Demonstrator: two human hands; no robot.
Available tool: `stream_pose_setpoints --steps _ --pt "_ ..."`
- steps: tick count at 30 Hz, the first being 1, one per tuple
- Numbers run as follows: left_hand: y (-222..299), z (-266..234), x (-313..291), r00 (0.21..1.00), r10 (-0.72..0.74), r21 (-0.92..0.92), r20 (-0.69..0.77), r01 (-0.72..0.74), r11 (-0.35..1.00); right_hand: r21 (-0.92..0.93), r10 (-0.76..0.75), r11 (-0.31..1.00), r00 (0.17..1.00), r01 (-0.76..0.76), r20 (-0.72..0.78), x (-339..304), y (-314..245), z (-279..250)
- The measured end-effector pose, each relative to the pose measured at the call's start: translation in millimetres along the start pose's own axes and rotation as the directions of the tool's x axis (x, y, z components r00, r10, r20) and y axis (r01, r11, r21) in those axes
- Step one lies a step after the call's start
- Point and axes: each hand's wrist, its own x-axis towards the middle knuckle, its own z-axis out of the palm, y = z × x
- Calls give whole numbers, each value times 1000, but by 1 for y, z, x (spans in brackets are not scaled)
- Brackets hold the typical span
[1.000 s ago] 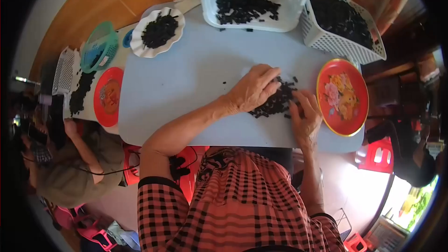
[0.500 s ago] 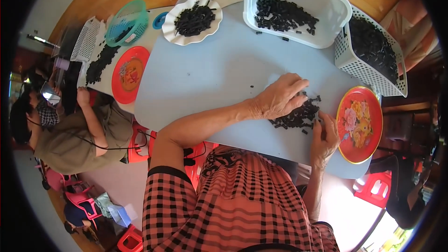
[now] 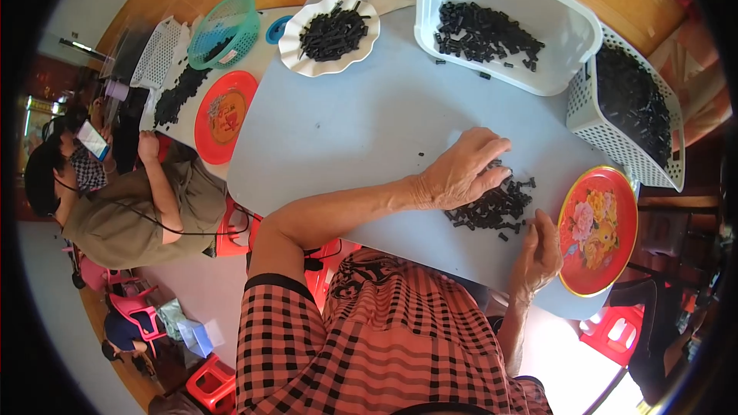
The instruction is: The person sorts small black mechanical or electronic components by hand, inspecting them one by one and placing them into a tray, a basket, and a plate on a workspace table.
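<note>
A loose pile of small black tube-like pieces [image 3: 496,204] lies near the front right of the pale grey-blue table [image 3: 346,123]. Reaching across from the left, my left hand [image 3: 465,169] hovers on the pile's upper left side. Its fingers are bent, and the thumb stands apart from them with pieces showing in the gap. My right hand [image 3: 543,253] is at the pile's lower right, beside a red flowered tray [image 3: 573,242]. Its thumb and fingers are curled close together. What is between the fingertips, if anything, is too small to make out.
A white tub [image 3: 569,69] and a perforated white basket [image 3: 615,138], both holding black pieces, stand at the back right. A wavy white plate [image 3: 290,50] of longer black pieces sits back left. Beyond are a green basket [image 3: 246,23], another red tray [image 3: 244,100] and a seated person [image 3: 146,207].
The whole view has shifted slightly. My right hand has drawn back a little from the pile, while my left hand stays over it. The phone at the far left shows more fully.
</note>
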Motion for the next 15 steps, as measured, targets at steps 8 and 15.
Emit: stream_pose_setpoints --steps 8,15 --pt "-6 3 -1 1000 3 -21 -9 -3 1000 1 28 1000 998 -28 60 0 3 -3" --pt "-4 2 -6 999 -16 -43 -34 14 999 0 35 999 988 -35 153 -1 4 -5"
